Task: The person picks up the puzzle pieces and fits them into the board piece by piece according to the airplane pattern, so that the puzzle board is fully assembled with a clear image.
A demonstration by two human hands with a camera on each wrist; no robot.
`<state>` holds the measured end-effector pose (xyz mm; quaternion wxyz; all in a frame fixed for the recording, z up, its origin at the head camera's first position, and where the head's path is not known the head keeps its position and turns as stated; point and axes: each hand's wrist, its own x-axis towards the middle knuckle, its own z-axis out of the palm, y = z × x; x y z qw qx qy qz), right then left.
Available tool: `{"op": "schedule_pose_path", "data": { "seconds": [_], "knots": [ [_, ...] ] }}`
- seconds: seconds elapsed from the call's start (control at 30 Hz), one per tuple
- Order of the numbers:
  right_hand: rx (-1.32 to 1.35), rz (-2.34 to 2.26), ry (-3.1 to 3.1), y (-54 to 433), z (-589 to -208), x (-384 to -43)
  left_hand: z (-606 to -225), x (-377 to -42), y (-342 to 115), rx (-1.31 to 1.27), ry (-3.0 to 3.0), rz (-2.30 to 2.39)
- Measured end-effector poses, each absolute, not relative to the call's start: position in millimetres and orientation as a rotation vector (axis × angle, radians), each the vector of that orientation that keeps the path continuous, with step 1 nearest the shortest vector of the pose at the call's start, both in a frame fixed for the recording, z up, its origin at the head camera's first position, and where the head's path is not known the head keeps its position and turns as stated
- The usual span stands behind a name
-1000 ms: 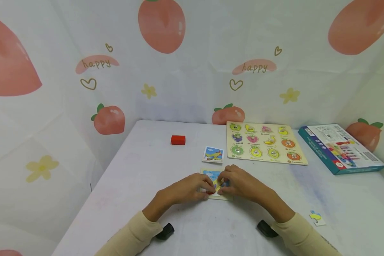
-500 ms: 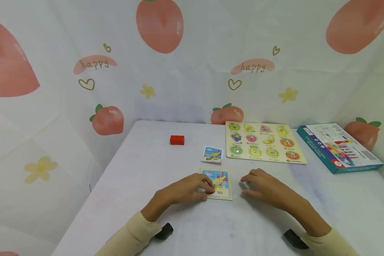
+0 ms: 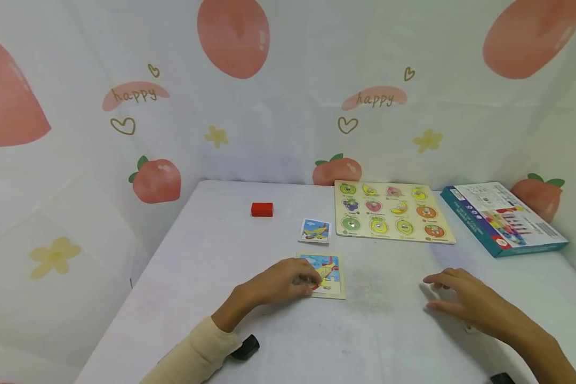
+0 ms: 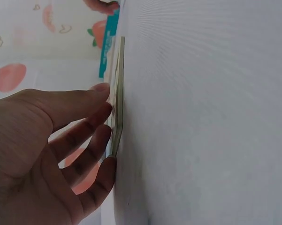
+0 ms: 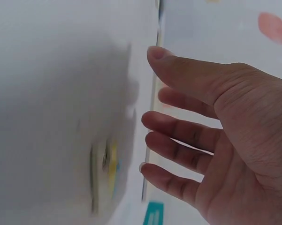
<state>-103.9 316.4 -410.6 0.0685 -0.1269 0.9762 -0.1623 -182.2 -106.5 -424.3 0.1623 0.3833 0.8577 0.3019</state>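
My left hand (image 3: 278,282) rests on a small jigsaw puzzle board (image 3: 336,290) showing a yellow airplane on blue sky, and covers its left side. In the left wrist view, the thumb and loosely bent fingertips touch the board's face (image 4: 114,101) and near edge. My right hand (image 3: 477,306) is over the table at the right, fingers spread and relaxed, holding nothing. A loose puzzle piece (image 5: 101,178) lies on the table under it, mostly hidden by the hand in the head view. A small airplane picture card (image 3: 315,231) lies behind the board.
A red block (image 3: 262,209) sits at the back left. Toward the back right lie a wooden fruit puzzle board (image 3: 389,216) and a teal-edged flat box (image 3: 504,218). A white cloth with printed peaches (image 3: 156,181) hangs behind the table.
My right hand has left the airplane puzzle and moved right to the loose piece, uncovering the board's right side. My left hand has stayed on the board. The head view has shifted slightly.
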Motion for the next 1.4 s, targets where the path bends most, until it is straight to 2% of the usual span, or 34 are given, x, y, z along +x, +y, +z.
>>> {"op": "schedule_pose_path", "data": {
  "seconds": [0.4,0.63,1.4],
  "knots": [
    [-0.195,-0.451,2.894,360.0,-420.4,-85.4,-428.7,-186.4,-95.8,0.934,2.507,0.846],
    [-0.205,-0.418,2.930,373.5,-423.9,-78.9,-426.4,-186.2,-92.6,0.885,2.505,0.844],
    [-0.123,-0.468,2.823,379.6,-424.4,-69.0,-426.0,-185.8,-90.7,0.875,2.494,0.849]
  ]
}}
